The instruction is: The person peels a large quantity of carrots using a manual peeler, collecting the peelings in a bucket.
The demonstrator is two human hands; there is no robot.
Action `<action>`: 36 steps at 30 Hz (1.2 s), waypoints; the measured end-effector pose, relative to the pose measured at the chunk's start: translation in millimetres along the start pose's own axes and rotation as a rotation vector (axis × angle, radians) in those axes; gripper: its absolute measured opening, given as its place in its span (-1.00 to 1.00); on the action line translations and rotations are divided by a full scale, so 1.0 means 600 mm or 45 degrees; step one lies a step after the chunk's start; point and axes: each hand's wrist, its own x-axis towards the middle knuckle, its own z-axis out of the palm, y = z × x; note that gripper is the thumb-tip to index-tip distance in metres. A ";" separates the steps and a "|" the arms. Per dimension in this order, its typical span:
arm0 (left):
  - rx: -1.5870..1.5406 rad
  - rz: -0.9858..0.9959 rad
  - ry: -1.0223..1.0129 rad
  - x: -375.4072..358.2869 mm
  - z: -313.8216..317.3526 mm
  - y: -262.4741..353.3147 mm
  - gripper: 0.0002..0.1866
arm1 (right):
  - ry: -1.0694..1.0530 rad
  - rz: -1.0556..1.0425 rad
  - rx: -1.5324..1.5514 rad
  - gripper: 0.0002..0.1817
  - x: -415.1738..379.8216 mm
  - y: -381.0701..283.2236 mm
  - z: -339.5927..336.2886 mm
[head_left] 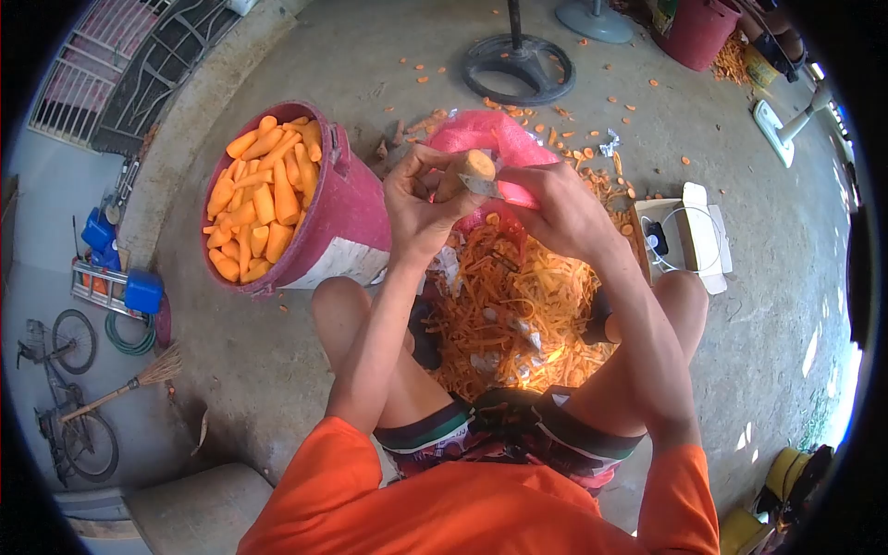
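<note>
My left hand (421, 205) is closed around an unpeeled carrot (476, 165), its cut orange end facing up. My right hand (562, 211) grips a knife (483, 187) by its pink handle, and the metal blade lies against the carrot near that end. Below both hands, a heap of carrot peelings (518, 314) covers the floor between my legs. Just beyond the hands is a pink sack (495, 129), partly hidden by them. On the left, a dark pink bucket (347, 217) leans toward me, full of peeled carrots (264, 199).
An open white box (698, 236) with a white cable sits right of my knee. Ahead stands a round black metal base (518, 69) among scattered carrot slices. Another pink bucket (700, 32) is at the far right, near another person's foot. A broom (157, 368) and bicycle (69, 398) are left.
</note>
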 end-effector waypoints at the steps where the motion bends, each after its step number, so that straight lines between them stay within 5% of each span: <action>1: 0.021 -0.003 -0.048 0.000 -0.004 0.003 -0.56 | -0.027 0.016 0.030 -0.71 0.002 -0.004 -0.002; 9: 0.135 -0.147 -0.035 0.016 -0.044 -0.006 -0.62 | -0.188 0.194 0.052 -0.81 0.032 0.091 0.066; 11: 0.017 -0.284 -0.216 0.015 -0.057 0.001 -0.51 | -0.228 0.359 -0.039 -0.69 0.017 0.144 0.076; 12: -0.240 -0.139 -0.379 0.008 -0.061 -0.005 -0.41 | -0.212 0.435 -0.156 -0.55 0.004 0.180 0.065; 13: -0.293 -0.157 -0.360 0.003 -0.056 0.004 -0.30 | -0.174 0.654 -0.199 -0.51 -0.019 0.263 0.086; 15: -0.220 -0.111 -0.266 0.003 -0.069 -0.014 -0.32 | -0.178 0.823 -0.253 -0.59 0.002 0.235 0.023; 19: -0.195 -0.380 -0.217 0.007 -0.042 0.030 -0.33 | 0.091 0.683 -0.181 -0.69 0.015 0.180 -0.042; 21: -0.425 -0.713 -0.133 0.005 -0.032 0.037 -0.33 | 0.192 0.642 -0.157 -0.72 0.015 0.144 -0.047; 22: -0.549 -0.788 -0.112 0.006 -0.030 0.035 -0.23 | 0.350 0.550 0.166 -0.73 0.020 0.126 -0.041; 26: -0.657 -0.651 -0.260 0.001 -0.007 0.029 0.13 | 0.523 0.489 0.739 -0.75 0.029 0.063 -0.023; 36: -0.582 -0.551 -0.344 0.000 0.015 0.030 0.19 | 0.550 0.410 0.972 -0.71 0.031 0.007 -0.002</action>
